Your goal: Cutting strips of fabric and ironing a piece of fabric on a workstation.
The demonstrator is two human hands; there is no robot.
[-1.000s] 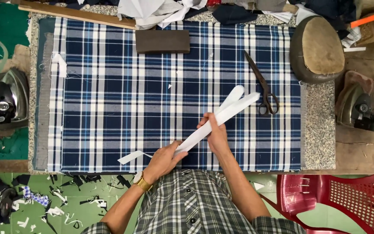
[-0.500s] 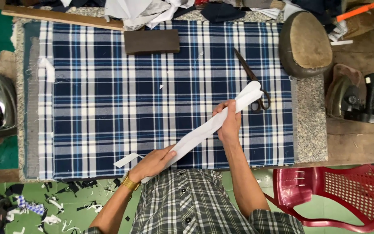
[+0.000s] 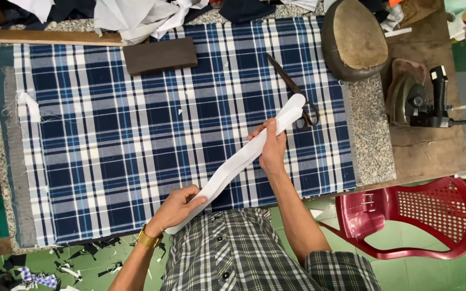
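White fabric strip stretched diagonally over the plaid cloth on the counter: my left hand has its grip clamped on the near end by my shirt, my right hand has its grip pinched on the strip just short of the far end. Scissors lie just past that far tip, dark block further back, iron well off to the right.

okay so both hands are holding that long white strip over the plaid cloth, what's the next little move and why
Probably lower the white strip flat onto the plaid cloth. The left hand and right hand hold it stretched in the air, slanted, and the cloth beneath is bare.
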